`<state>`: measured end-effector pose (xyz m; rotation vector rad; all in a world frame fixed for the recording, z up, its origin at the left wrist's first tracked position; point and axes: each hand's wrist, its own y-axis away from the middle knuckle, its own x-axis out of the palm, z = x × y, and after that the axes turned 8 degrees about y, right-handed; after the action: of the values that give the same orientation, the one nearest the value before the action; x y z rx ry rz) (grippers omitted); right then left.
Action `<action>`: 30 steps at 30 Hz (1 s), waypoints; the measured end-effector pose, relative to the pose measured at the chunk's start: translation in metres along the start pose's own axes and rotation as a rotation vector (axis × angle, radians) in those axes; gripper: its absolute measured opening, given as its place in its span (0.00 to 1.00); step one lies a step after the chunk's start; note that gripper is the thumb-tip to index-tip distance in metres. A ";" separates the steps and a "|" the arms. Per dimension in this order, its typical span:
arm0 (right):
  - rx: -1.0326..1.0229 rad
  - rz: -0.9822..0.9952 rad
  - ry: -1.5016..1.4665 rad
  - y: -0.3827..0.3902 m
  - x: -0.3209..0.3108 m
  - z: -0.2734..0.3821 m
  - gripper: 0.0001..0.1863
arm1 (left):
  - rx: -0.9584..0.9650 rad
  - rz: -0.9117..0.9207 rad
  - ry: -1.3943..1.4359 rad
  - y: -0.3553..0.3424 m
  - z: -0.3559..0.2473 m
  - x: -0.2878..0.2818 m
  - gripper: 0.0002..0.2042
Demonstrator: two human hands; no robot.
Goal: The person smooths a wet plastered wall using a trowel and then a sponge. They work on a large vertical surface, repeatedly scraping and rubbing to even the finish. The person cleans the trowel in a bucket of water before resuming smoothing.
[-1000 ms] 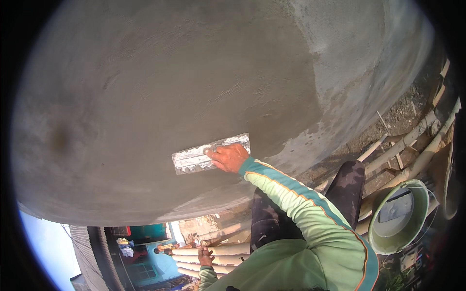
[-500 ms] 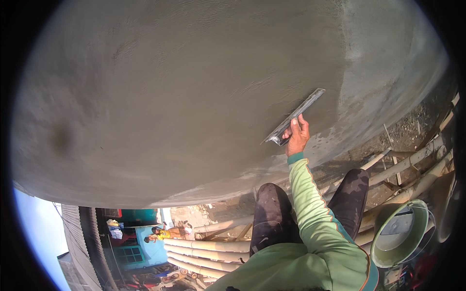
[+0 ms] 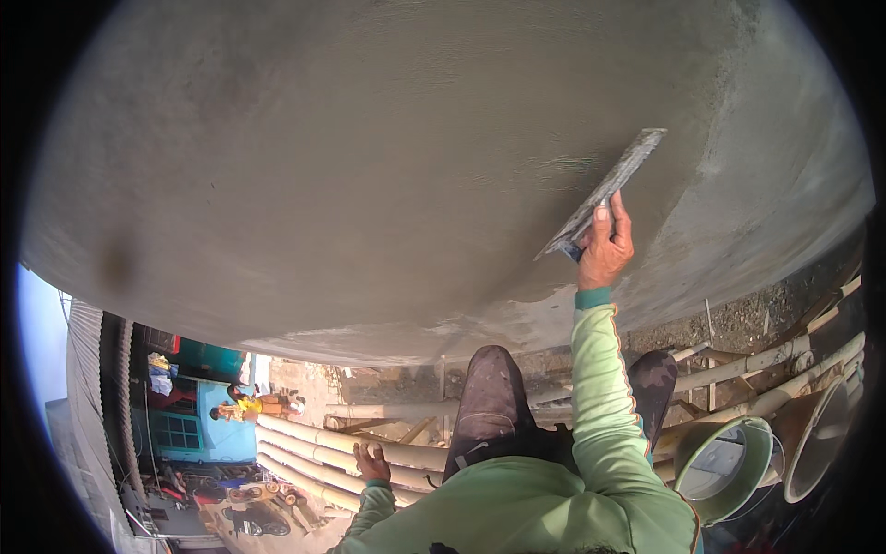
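Sky (image 3: 39, 319): pale, bright; nine o'clock. Roof (image 3: 85, 369): corrugated, grey; between eight and nine. Wall (image 3: 226, 441): light blue; eight o'clock. Window (image 3: 178, 431): teal, set in wall. Ground (image 3: 305, 380): pale, sunlit; eight o'clock. Gravel (image 3: 738, 319): brownish; three o'clock. Poles (image 3: 749, 366): tan, round; four o'clock.

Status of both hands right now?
Left hand: beside the bamboo poles; can't tell whether it's open or gripping one.
Right hand: closed, holding the trowel.

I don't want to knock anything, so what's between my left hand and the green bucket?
In the head view: pale poles beside your left hand, then dark trousers and green shirt, before the green bucket.
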<state>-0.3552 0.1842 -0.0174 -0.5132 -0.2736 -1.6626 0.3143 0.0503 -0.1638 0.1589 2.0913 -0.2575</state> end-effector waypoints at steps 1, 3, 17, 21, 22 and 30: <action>0.044 -0.053 -0.144 -0.032 -0.019 0.008 0.22 | 0.000 -0.002 0.003 0.011 0.002 0.006 0.22; 0.000 -0.071 -0.172 -0.076 -0.049 0.017 0.22 | 0.003 0.036 -0.044 0.024 -0.002 0.025 0.23; -1.060 1.310 1.158 0.136 0.065 -0.075 0.27 | 0.228 0.168 0.032 -0.019 -0.077 0.097 0.29; -0.646 0.746 0.529 0.088 0.017 0.003 0.25 | 0.019 0.291 -0.045 0.003 -0.072 0.135 0.30; -0.418 0.538 0.353 0.066 0.004 0.018 0.25 | -0.029 0.322 -0.060 0.011 -0.070 0.138 0.30; -0.397 0.147 0.335 -0.134 -0.092 0.114 0.26 | 0.087 0.505 -0.057 0.020 -0.082 0.127 0.30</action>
<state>-0.4586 0.3391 0.0528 -0.5233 0.3396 -1.6315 0.1856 0.0914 -0.2354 0.7099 1.9114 -0.0444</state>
